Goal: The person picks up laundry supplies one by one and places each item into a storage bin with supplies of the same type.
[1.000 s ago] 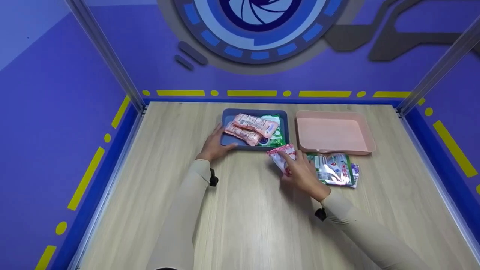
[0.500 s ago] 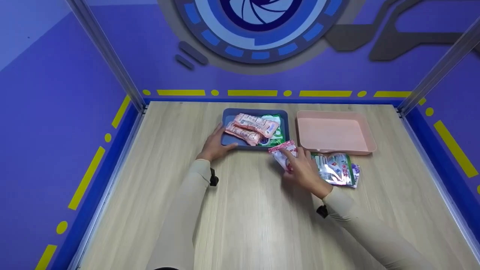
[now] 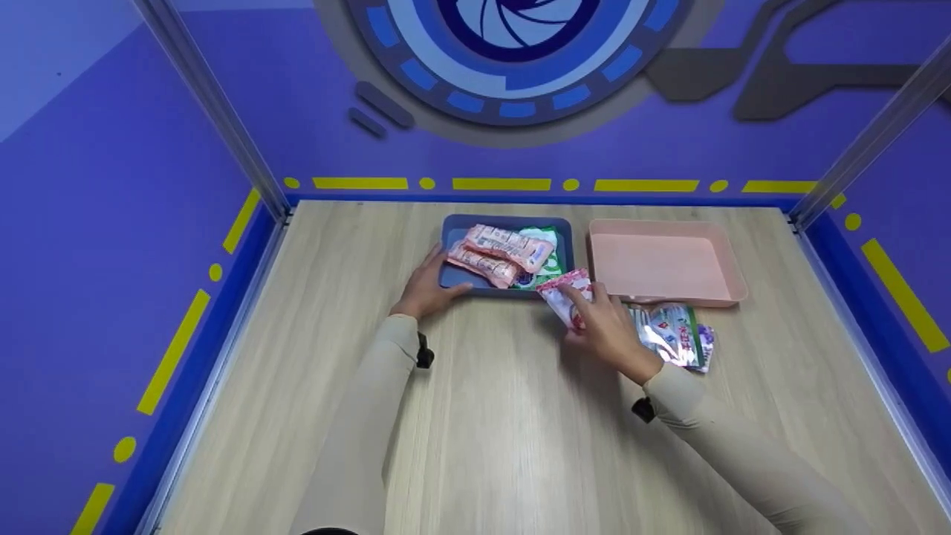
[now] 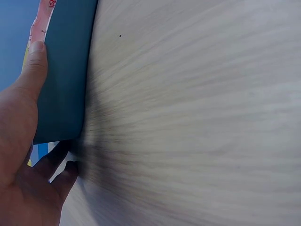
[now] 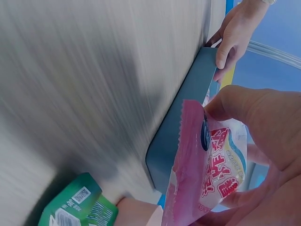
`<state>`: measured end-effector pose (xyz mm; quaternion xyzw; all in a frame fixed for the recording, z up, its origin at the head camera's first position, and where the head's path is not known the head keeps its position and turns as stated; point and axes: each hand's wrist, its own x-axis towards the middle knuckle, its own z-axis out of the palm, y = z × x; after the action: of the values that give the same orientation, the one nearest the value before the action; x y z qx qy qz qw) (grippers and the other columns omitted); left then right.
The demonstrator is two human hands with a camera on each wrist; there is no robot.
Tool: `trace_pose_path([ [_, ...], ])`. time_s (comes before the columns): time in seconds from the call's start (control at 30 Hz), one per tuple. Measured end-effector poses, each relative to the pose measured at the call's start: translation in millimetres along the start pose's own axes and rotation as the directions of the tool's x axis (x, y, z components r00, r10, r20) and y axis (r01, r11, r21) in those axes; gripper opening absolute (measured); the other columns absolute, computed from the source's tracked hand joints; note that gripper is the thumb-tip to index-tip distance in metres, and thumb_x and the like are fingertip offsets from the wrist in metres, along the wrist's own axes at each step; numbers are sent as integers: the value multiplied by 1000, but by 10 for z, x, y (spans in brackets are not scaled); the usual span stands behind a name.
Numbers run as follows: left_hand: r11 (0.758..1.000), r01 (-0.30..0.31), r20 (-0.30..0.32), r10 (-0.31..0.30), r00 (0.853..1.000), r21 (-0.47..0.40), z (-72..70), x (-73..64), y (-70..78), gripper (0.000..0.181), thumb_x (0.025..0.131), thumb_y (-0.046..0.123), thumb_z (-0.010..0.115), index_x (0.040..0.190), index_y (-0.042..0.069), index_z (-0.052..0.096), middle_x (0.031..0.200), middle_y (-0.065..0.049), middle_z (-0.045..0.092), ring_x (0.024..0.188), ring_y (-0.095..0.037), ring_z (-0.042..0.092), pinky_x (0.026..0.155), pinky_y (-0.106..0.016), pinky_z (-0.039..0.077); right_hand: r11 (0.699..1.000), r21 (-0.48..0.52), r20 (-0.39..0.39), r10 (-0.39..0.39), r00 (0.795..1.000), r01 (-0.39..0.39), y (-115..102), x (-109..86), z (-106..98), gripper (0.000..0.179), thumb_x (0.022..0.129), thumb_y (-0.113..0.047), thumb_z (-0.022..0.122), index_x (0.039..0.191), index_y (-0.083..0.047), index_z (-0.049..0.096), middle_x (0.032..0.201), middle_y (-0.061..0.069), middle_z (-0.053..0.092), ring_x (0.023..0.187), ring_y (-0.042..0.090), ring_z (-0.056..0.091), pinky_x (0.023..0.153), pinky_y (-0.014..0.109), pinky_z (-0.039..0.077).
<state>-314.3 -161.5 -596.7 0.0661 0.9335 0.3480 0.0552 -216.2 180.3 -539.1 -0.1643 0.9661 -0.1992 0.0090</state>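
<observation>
The right hand (image 3: 611,331) has a narrow grip, thumb and fingers pinching a pink-and-white packet (image 3: 562,296) by the near right corner of the blue tray (image 3: 458,276); the left hand (image 3: 428,290), spread wide, touches that tray's near left corner.

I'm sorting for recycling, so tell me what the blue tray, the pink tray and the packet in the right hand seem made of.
Blue tray: probably matte moulded plastic, from its even colour and rounded corners.
Pink tray: likely similar plastic, smooth and evenly coloured.
Packet in the right hand: apparently glossy plastic film, given its serrated, sealed edge; possibly foil-lined.
</observation>
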Motion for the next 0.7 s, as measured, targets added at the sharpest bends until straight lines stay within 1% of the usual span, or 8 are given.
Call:
trace_pose_path([
  [0.07,1000,3,4,-3,1000,-2,1,-9,9,94,92,51,74,163,9,29,173,-6,12,156,-30,17,126,-44,20,1000,-11,-2,-3,1000,3,2,13,-12,84,83,-18,85,156,-28,43,146,32,40,121,56,50,95,73,46],
  [0.27,1000,26,12,-26,1000,10,-12,-5,19,96,91,55,73,164,11,27,173,-1,9,157,-27,16,126,-42,20,1000,-30,3,-1,1000,1,-16,70,-70,85,84,-20,85,157,-29,41,148,32,39,119,54,50,101,74,40],
  [0.37,999,43,20,-43,999,15,-14,3,17,98,91,57,72,164,12,25,173,1,8,157,-26,15,126,-41,19,999,-40,10,-5,1000,5,-21,105,-98,84,85,-22,85,157,-30,41,147,30,39,117,50,50,101,71,41],
  [0.5,999,44,26,-44,999,11,-6,4,12,98,91,56,73,164,12,24,173,0,7,157,-26,14,126,-41,19,999,-43,13,-12,1000,12,-18,149,-129,84,85,-24,85,157,-31,42,145,28,41,117,45,49,100,67,41],
  [0.7,999,35,21,-34,999,-6,1,4,2,97,92,54,73,164,12,25,173,0,7,157,-27,14,126,-42,18,998,-53,12,-21,1000,22,-25,230,-181,85,86,-23,84,157,-32,40,149,29,38,122,49,48,105,68,39],
])
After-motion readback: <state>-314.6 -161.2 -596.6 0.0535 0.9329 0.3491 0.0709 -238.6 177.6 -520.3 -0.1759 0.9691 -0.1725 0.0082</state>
